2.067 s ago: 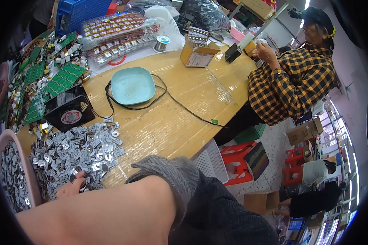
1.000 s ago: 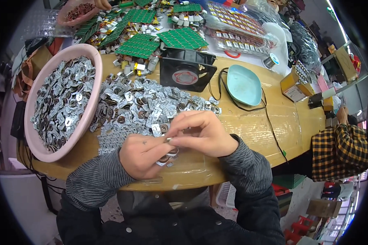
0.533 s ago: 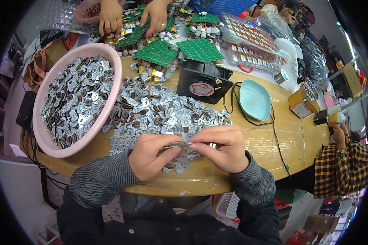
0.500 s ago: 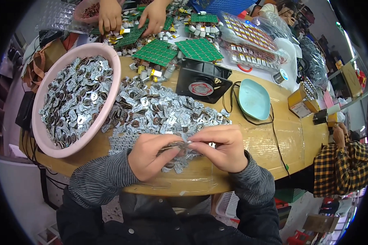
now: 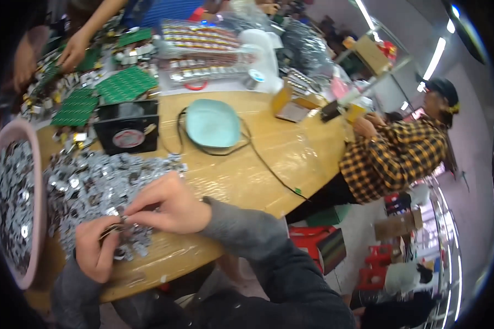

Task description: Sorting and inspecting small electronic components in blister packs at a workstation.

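My left hand [image 5: 96, 249] is closed around a small stack of flat brownish-grey parts [image 5: 112, 230], held between thumb and fingers. Its edge meets the fingertips of my right hand [image 5: 170, 208], which pinches a small silvery flat piece at the stack; blur hides its exact shape. Both hands are just above the near side of a loose pile of small silver-grey flat parts [image 5: 88, 183], some with dark round pieces. To the left, a pink tub [image 5: 37, 219] holds many more of the same kind.
Behind the pile stand a square black fan [image 5: 127, 129] and green circuit boards [image 5: 127, 84]. A pale turquoise dish [image 5: 213, 123] sits with a black cord [image 5: 271, 175] around it. Across the table is a co-worker's hand [image 5: 74, 52]; a person in a checked shirt [image 5: 395, 156] is at right.
The view has swung to the right, so the table's things appear farther left. My hands stay together at the stack; the right still pinches at its edge.
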{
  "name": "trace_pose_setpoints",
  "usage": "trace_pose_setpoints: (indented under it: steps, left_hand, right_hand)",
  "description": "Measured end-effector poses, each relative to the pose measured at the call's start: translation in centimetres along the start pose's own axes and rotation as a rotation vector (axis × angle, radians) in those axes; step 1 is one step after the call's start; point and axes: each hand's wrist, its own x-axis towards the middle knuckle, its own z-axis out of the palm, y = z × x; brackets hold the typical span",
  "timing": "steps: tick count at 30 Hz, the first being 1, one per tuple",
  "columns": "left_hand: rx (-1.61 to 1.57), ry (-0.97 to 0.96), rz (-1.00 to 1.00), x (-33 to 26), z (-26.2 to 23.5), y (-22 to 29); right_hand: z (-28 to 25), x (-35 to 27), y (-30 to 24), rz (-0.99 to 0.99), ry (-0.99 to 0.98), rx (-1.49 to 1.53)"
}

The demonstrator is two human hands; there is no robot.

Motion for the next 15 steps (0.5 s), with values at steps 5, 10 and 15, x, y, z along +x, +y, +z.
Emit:
trace_pose_setpoints:
  steps: [5, 10, 15]
  left_hand:
    - [-0.005, -0.043, -0.008, 0.6, 0.8, 0.3]
    - [0.085, -0.051, 0.02, 0.4, 1.1, 0.4]
    - [0.237, -0.05, 0.079, 0.6, 0.6, 0.7]
  right_hand:
    - [-0.1, -0.6, -0.3, 0.002, 0.073, 0.064]
    - [-0.2, -0.9, -0.4, -0.013, -0.016, -0.049]
    - [0.8, -0.6, 1.0, -0.258, -0.029, -0.173]
